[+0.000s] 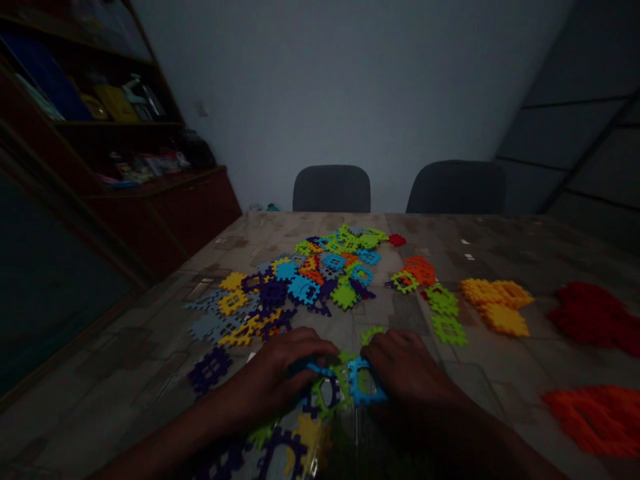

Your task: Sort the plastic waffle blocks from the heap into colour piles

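My left hand (287,363) is closed, thumb and fingers pinching a thin blue toothed piece (321,369) seen nearly edge-on. Close by on the right, my right hand (403,367) grips the edge of a light-blue toothed panel (356,383) with a large opening; its fingertips are partly hidden. Between both hands lies a lime-green toothed panel (343,380), touching or nearly touching the light-blue one; I cannot tell whether they are joined. Another green piece (373,333) shows just beyond my right hand. Below my left hand are purple panels (283,450) and a yellow panel (310,430).
A mixed heap of toothed panels (305,289) spreads over the table (165,327). To the right lie green panels (449,329), yellow panels (505,319), a red pile (595,313) and an orange pile (600,417). Two chairs (333,189) stand behind; a shelf cabinet (193,213) is left.
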Tool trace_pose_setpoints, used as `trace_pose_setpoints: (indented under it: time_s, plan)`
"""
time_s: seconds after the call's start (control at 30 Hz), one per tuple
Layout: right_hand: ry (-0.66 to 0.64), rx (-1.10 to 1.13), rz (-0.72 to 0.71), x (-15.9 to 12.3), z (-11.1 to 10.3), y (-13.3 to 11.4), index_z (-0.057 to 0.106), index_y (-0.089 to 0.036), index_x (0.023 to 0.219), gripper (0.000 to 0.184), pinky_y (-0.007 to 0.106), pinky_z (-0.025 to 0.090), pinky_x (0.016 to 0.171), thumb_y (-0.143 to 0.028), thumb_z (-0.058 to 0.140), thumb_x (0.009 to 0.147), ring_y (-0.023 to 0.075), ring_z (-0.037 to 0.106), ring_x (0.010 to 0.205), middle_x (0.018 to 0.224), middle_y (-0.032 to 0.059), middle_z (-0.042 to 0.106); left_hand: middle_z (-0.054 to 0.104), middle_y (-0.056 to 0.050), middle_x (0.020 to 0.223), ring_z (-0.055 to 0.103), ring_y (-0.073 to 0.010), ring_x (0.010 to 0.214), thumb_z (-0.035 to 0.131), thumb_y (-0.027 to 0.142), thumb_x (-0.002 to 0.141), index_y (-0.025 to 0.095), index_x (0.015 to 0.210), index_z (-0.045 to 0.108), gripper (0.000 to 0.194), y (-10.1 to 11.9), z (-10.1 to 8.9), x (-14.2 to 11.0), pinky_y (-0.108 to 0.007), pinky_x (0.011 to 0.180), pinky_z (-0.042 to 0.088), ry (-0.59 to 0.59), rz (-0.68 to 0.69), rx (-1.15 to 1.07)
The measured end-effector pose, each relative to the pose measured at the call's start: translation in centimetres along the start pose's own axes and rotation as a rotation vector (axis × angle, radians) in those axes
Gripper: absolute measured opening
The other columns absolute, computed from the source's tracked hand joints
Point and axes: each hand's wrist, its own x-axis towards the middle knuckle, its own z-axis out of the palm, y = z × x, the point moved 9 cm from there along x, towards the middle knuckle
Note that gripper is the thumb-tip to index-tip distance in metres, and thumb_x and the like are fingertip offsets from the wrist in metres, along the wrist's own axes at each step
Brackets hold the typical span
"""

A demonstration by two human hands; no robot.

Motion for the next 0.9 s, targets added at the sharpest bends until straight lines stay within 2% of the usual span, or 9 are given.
trace_pose_setpoints:
  time_s: [0.1, 0.23, 0.3, 0.37, 0.47, 0.6, 0.7, 0.77, 0.9]
  plan:
    - [0.009, -0.009, -0.014, 0.1, 0.0, 0.0, 0.058, -0.020, 0.104, 0.049, 0.042, 0.033, 0.085, -0.033, 0.084, 0.065, 0.0287, 0.056, 0.097, 0.102, 0.0057, 0.064, 0.061, -0.003, 0.111, 0.056, -0.0223, 0.106, 0.063, 0.025, 0.096, 0.029, 0.126, 0.058, 0.031, 0.1, 0.0, -0.1, -0.033, 0.092, 0.043, -0.085, -0.010, 0.013]
    - [0.010, -0.047, -0.022, -0.1, 0.5, 0.3, 0.057, -0.021, 0.108, 0.055, 0.043, 0.033, 0.087, -0.034, 0.086, 0.063, 0.0293, 0.057, 0.099, 0.106, 0.0050, 0.064, 0.057, -0.003, 0.121, 0.052, -0.0251, 0.115, 0.092, 0.028, 0.073, 0.029, 0.124, 0.057, 0.062, -0.4, -0.4, -0.5, -0.035, 0.102, 0.041, -0.137, -0.087, 0.065]
    - [0.010, -0.051, -0.025, -0.2, 0.5, 0.4, 0.057, -0.021, 0.113, 0.067, 0.043, 0.033, 0.087, -0.038, 0.089, 0.057, 0.0298, 0.056, 0.100, 0.108, 0.0053, 0.064, 0.058, -0.003, 0.115, 0.053, -0.0253, 0.110, 0.092, 0.026, 0.072, 0.026, 0.115, 0.060, 0.054, -0.9, -0.7, -0.7, -0.036, 0.097, 0.043, -0.110, -0.164, 0.121]
    - [0.009, -0.042, -0.025, -0.3, 0.4, 0.5, 0.058, -0.021, 0.113, 0.066, 0.041, 0.033, 0.085, -0.038, 0.090, 0.057, 0.0291, 0.056, 0.097, 0.106, 0.0048, 0.064, 0.058, -0.004, 0.110, 0.054, -0.0254, 0.105, 0.087, 0.020, 0.076, 0.023, 0.107, 0.061, 0.041, -0.8, -0.5, -0.7, -0.036, 0.093, 0.045, -0.100, -0.187, 0.176]
    - [0.006, -0.031, -0.015, -0.2, 0.3, 0.6, 0.060, -0.022, 0.106, 0.055, 0.040, 0.033, 0.084, -0.035, 0.089, 0.061, 0.0279, 0.056, 0.095, 0.102, 0.0036, 0.063, 0.058, -0.004, 0.111, 0.054, -0.0238, 0.106, 0.069, 0.004, 0.082, 0.022, 0.099, 0.062, 0.025, 0.1, 0.0, -0.5, -0.035, 0.094, 0.045, -0.116, -0.087, 0.169]
    - [-0.002, -0.028, 0.000, -0.1, 0.6, 0.7, 0.061, -0.021, 0.104, 0.056, 0.040, 0.032, 0.086, -0.029, 0.091, 0.058, 0.0288, 0.056, 0.097, 0.103, 0.0042, 0.063, 0.051, -0.003, 0.134, 0.049, -0.0219, 0.124, 0.053, -0.003, 0.084, 0.026, 0.107, 0.062, 0.039, 0.2, 0.1, -0.8, -0.037, 0.106, 0.041, -0.233, -0.014, 0.098]
    - [-0.002, -0.009, -0.002, -0.1, 0.9, 0.7, 0.061, -0.021, 0.104, 0.055, 0.042, 0.032, 0.087, -0.028, 0.090, 0.058, 0.0297, 0.056, 0.099, 0.104, 0.0054, 0.064, 0.041, -0.001, 0.147, 0.039, -0.0231, 0.135, 0.056, 0.000, 0.085, 0.033, 0.131, 0.052, 0.057, -0.2, -0.5, -1.2, -0.041, 0.116, 0.034, -0.283, -0.029, 0.130]
    - [-0.003, 0.003, -0.003, -0.2, 1.0, 0.8, 0.059, -0.022, 0.108, 0.059, 0.042, 0.032, 0.088, -0.029, 0.090, 0.058, 0.0298, 0.056, 0.099, 0.107, 0.0065, 0.065, 0.046, -0.004, 0.141, 0.044, -0.0254, 0.131, 0.065, 0.007, 0.085, 0.032, 0.137, 0.046, 0.061, -0.4, -0.9, -1.4, -0.041, 0.114, 0.036, -0.251, -0.077, 0.168]
    - [-0.018, -0.022, -0.006, -0.3, 1.1, 1.1, 0.057, -0.021, 0.112, 0.069, 0.044, 0.033, 0.088, -0.029, 0.090, 0.052, 0.0308, 0.056, 0.101, 0.112, 0.0083, 0.064, 0.055, -0.009, 0.123, 0.053, -0.0316, 0.114, 0.090, 0.033, 0.073, 0.022, 0.122, 0.054, 0.062, -0.8, -0.6, -1.5, -0.044, 0.100, 0.047, -0.175, -0.210, 0.331]
